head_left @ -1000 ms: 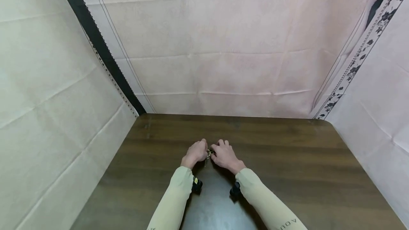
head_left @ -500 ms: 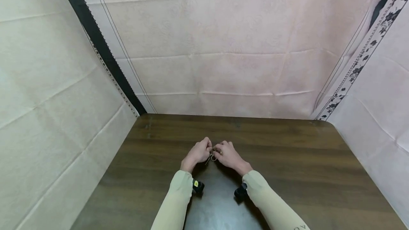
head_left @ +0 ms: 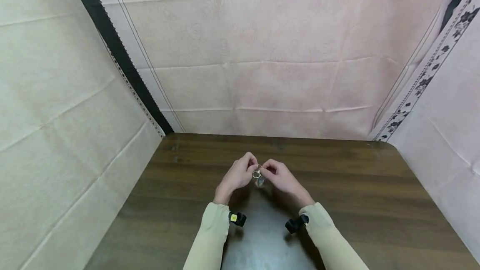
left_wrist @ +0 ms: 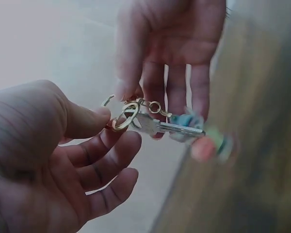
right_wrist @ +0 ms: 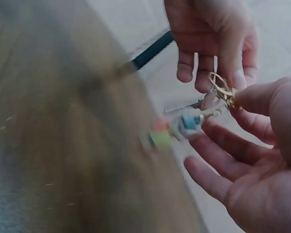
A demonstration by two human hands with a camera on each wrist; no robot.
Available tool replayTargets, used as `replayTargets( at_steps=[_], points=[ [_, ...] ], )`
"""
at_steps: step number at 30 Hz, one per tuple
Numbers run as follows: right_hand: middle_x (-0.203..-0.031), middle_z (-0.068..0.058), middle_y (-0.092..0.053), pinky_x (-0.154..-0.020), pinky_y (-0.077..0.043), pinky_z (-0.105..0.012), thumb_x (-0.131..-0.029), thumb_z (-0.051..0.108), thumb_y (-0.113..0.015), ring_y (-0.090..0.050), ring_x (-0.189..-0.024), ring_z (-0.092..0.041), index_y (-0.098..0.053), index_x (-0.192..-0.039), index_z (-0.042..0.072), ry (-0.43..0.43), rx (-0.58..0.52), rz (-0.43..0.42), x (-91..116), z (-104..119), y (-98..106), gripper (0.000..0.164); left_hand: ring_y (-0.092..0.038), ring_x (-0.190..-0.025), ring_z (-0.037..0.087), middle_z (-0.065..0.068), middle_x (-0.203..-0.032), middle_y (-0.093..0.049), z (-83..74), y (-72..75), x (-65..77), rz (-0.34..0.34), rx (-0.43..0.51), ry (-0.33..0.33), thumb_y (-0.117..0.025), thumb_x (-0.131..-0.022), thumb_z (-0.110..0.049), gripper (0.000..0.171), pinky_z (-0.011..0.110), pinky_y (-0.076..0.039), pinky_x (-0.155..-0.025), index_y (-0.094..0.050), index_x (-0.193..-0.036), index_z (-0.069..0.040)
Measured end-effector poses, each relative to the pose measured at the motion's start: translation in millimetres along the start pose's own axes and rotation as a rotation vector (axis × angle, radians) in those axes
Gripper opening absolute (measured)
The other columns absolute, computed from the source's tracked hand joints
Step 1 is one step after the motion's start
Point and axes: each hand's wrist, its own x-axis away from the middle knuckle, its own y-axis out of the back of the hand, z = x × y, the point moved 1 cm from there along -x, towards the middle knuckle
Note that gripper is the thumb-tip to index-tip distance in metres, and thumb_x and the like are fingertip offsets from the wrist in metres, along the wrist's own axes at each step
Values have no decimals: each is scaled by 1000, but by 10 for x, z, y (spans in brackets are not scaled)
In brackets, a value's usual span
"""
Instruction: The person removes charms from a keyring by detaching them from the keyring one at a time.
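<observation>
A gold key ring [left_wrist: 121,127] is between my two hands. My left hand [head_left: 238,174] pinches it between thumb and forefinger, its other fingers loosely bent below. From the other side my right hand [head_left: 283,178] pinches gold metal at the ring with thumb and index fingertip, as the right wrist view shows. A silver key [left_wrist: 182,128] hangs from the ring. Beside the key a short gold chain carries a beaded charm [right_wrist: 186,121] with blue, green and orange-red parts, blurred by motion. The fingertips partly hide the gold metal where they meet.
Below the hands lies a brown wood-grain tabletop [head_left: 187,211]. Pale cloth [head_left: 262,53] stands behind its far edge, with more cloth at left and right. Both wrists carry small black cameras [head_left: 237,218].
Both hands have come up and a little to the right, and my right forearm has swung outward. The ring and the dangling key and charm now show more plainly between the fingertips.
</observation>
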Motion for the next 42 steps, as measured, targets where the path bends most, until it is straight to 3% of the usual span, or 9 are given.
replayTargets(
  at_steps=[6,15,21,25,30,37,42],
  points=[
    [-94,-16,-66,-67,-52,-30,-95,18,-65,-60,-79,-35,-63,-102,6,61,-68,21,138,198,191,14,-55,-77,15,0,-91,-58,-277,88,77,-53,45,-95,-56,-100,-18,5,25,-48,-64,-52,-104,-18],
    [-93,-12,-68,-67,-52,-25,-93,16,-67,-59,-75,-20,-66,-100,10,146,-37,-45,252,423,399,9,-53,-74,14,-1,-88,-59,-539,176,133,-91,134,-197,-59,-98,-19,6,23,-45,-62,-55,-102,-18],
    [-96,-7,-68,-67,-53,-25,-93,14,-67,-61,-78,-24,-67,-101,14,179,-52,-77,354,560,505,8,-57,-69,16,2,-86,-61,-658,193,182,-83,224,-256,-60,-98,-18,5,24,-46,-55,-57,-102,-17],
    [-100,-9,-68,-70,-55,-26,-93,11,-67,-64,-83,-27,-66,-101,11,227,-94,-98,424,663,560,8,-55,-68,16,2,-86,-61,-746,213,220,-103,238,-304,-61,-97,-18,6,22,-45,-56,-58,-102,-16],
    [-105,-14,-68,-74,-55,-24,-93,7,-66,-67,-87,-20,-66,-100,6,282,-126,-111,476,731,629,8,-51,-69,12,-1,-86,-59,-840,235,283,-107,255,-351,-64,-96,-17,8,21,-45,-59,-59,-102,-17],
    [-102,-11,-68,-71,-55,-24,-93,4,-64,-65,-82,-12,-65,-100,6,306,-105,-102,539,784,705,7,-61,-75,9,1,-90,-66,-933,224,324,-76,312,-369,-64,-95,-16,8,24,-55,-69,-63,-103,-14],
    [-93,0,-64,-66,-52,-23,-93,1,-62,-60,-77,-9,-62,-100,7,329,-109,-80,592,832,699,9,-61,-76,9,2,-90,-67,-967,211,366,-122,345,-364,-65,-95,-17,7,23,-55,-69,-65,-102,-14]
  ],
)
